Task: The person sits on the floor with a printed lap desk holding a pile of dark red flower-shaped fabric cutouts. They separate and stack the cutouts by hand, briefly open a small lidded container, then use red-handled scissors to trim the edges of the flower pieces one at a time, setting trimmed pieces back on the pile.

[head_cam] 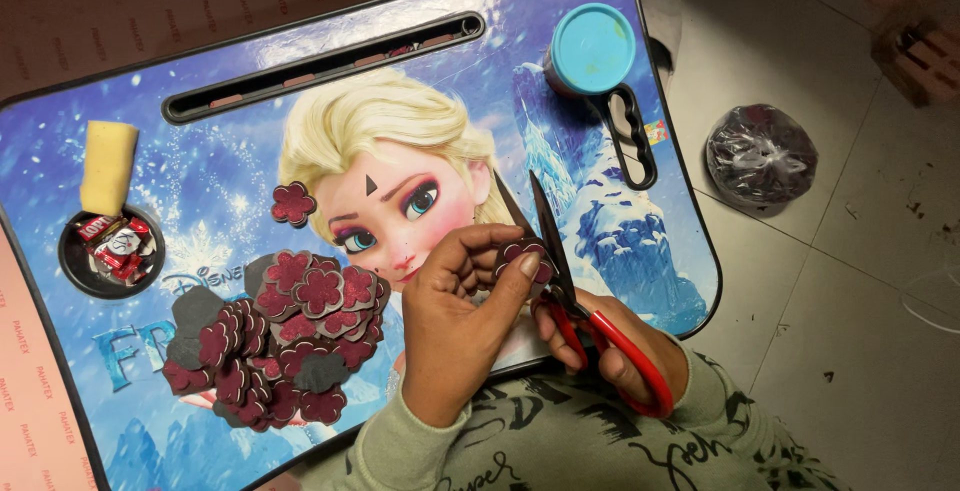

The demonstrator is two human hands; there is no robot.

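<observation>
- Sponge [108,166], yellow, lies at the far left of the lap tray [600,241]; just below it a round recess [70,261] holds red-wrapped sweets [115,244].
- Long slot [320,54] runs along the tray's top edge, with small pieces inside, too small to tell.
- Heap of cut flowers [285,336], dark red on top and black beneath, sits on the tray's lower left; a single flower [293,203] lies apart, above the heap.
- Small black triangle scrap [371,186] rests on the printed picture, mid-tray.
- Left hand [455,326] has its fingers curled, thumb and fingertips pinching a flower piece [520,254], dark red, held up over the tray's near edge.
- Scissors [560,271], red-handled, have their blades parted around the piece's right side, tips pointing away.
- Right hand [610,346] is closed through the scissor loops, gripping them, just beside the left hand.
- Blue-lidded tub [592,48] stands in the tray's upper right corner, with a black looped handle [633,136] below it.
- Dark plastic-wrapped bundle [760,156] lies on the tiled floor [860,351], well apart from the tray.
</observation>
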